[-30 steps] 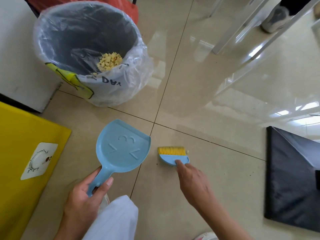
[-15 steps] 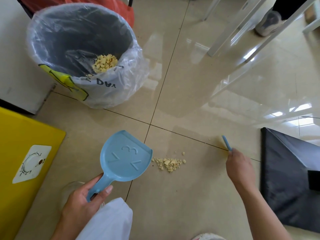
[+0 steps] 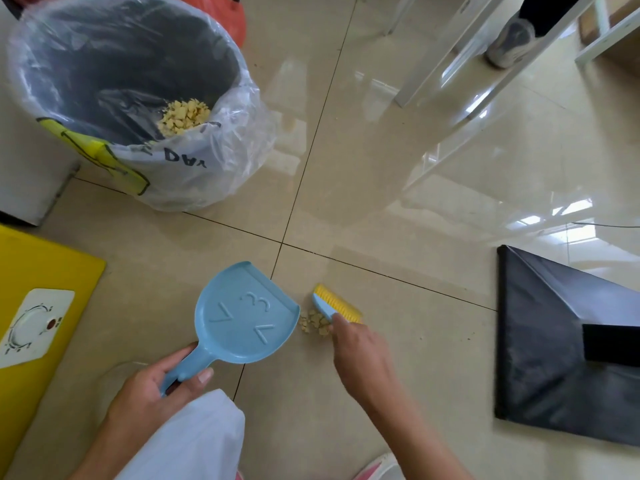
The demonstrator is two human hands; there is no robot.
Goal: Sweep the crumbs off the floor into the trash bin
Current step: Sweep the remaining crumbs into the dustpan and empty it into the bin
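My left hand [image 3: 156,393] grips the handle of a light blue dustpan [image 3: 242,315] that lies on the beige tile floor. My right hand [image 3: 360,358] holds a small blue brush with yellow bristles [image 3: 334,303] just right of the pan's lip. A little heap of pale yellow crumbs [image 3: 315,323] lies between the brush and the pan's edge, partly hidden by the brush. The trash bin [image 3: 69,39], dark and lined with a clear plastic bag, stands at the upper left with a pile of the same crumbs inside it.
A yellow board [image 3: 41,271] lies at the left edge. A black flat object [image 3: 554,341] rests on the floor at the right. White furniture legs [image 3: 446,50] and another person's shoe [image 3: 509,43] are at the top right. My white-clad knee [image 3: 194,441] is at the bottom.
My right hand swung the brush out to the right, baring the crumbs, then brought it back left against the heap beside the pan. The dustpan shifted slightly.
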